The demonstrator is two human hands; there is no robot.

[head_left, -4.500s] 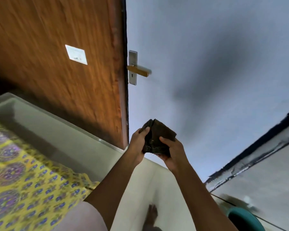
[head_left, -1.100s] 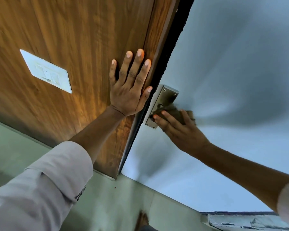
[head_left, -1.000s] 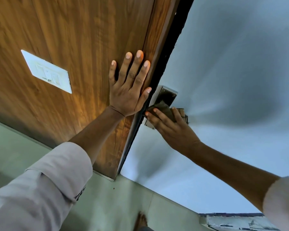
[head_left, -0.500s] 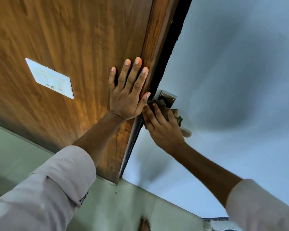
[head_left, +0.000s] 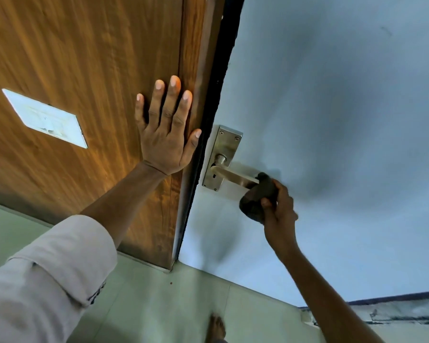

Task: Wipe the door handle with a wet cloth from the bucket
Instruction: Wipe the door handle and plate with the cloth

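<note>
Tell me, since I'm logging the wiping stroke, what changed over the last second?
The right hand slid the dark wet cloth from the steel backplate out to the free end of the metal lever handle, uncovering plate and lever. The left hand stayed flat on the brown wooden door.

soft daylight — faint wall shadows, slight blur, wide-angle edge distortion

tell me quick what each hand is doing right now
Left hand: open, flat against the brown wooden door.
Right hand: closed on the dark bunched cloth at the free end of the metal lever door handle.
</note>
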